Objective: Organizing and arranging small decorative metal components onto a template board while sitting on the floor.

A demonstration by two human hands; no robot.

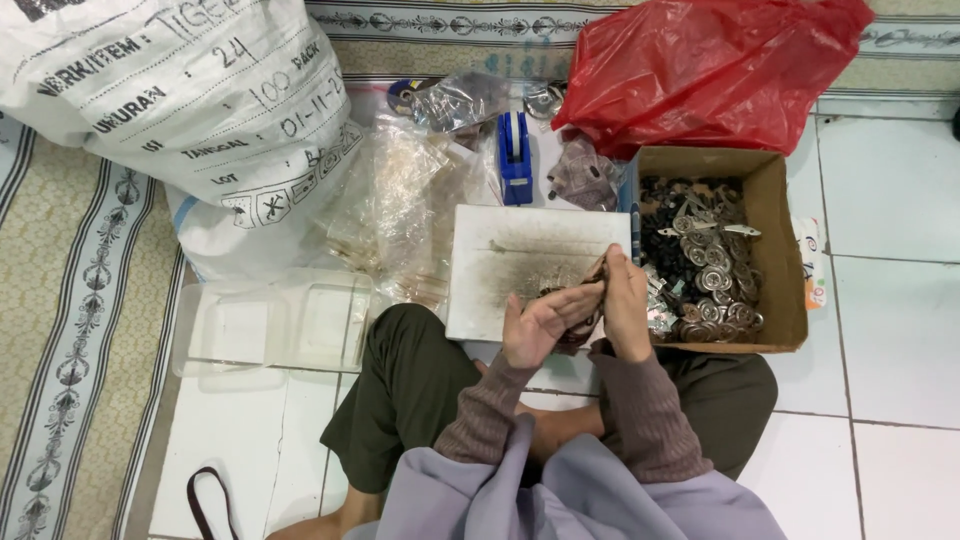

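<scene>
Together our left hand (535, 325) & right hand (625, 305) pinch a small dark metal part (578, 300), fingers closed on it. We hold it over the stained white board (520, 265), w/ the brown cardboard box of metal pieces (775, 250) just beside for reach.

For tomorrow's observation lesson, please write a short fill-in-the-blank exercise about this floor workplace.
1. The metal parts lie in a ____ box.
2. The plastic bag above the box is ____.
3. Both hands are raised over a ____ board.
4. The tape dispenser is ____.

Missing words: cardboard; red; white; blue
</scene>
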